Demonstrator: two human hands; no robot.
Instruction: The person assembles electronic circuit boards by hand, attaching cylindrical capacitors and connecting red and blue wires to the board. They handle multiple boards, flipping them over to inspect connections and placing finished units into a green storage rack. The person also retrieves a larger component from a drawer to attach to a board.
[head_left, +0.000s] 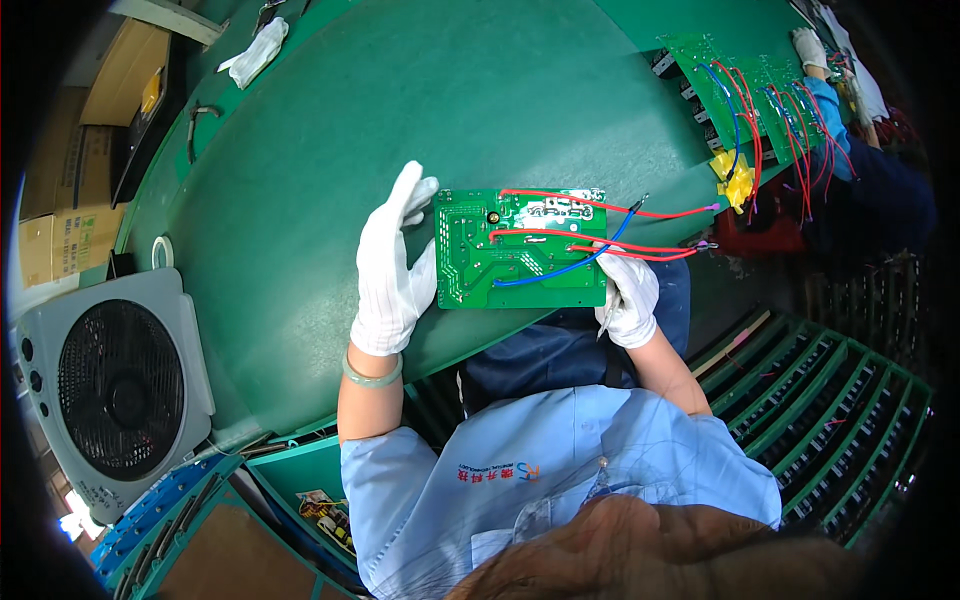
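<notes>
A green circuit board (470,270) is held level over the near edge of the green table, with red wires (640,214) and a blue wire (560,273) running off to its right. My right hand (630,300), in a white glove, grips the board's lower right corner; part of its fingers is under the board. A thin pointed thing shows below that hand, too small to name. At the board's left edge is my left hand (390,270), also gloved, its fingers stretched out and thumb apart. Whether the thumb touches the board I cannot tell.
More wired circuit boards (700,65) lie at the far right beside yellow tape (735,180). Another person's gloved hand (808,48) is behind them. A grey fan (120,385) stands at the left; a loose white glove (258,52) lies far left. Green racks (830,400) fill the lower right.
</notes>
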